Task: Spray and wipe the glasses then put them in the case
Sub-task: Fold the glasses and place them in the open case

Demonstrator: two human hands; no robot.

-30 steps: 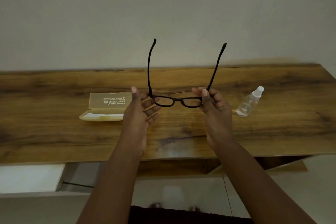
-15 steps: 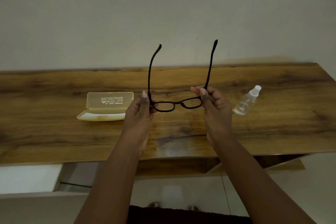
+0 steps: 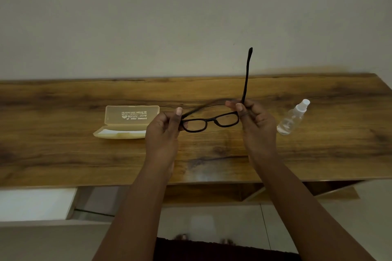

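From my head view, my left hand and right hand pinch the black glasses by their corners above the wooden surface, near the open case. One temple is blurred, apparently folding; squeeze carelessly and I could smear a lens or drop them beside the spray bottle.

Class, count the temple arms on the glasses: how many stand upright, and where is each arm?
1. The right temple arm stands upright above the right hand; the left temple arm, blurred, lies folded behind the frame.
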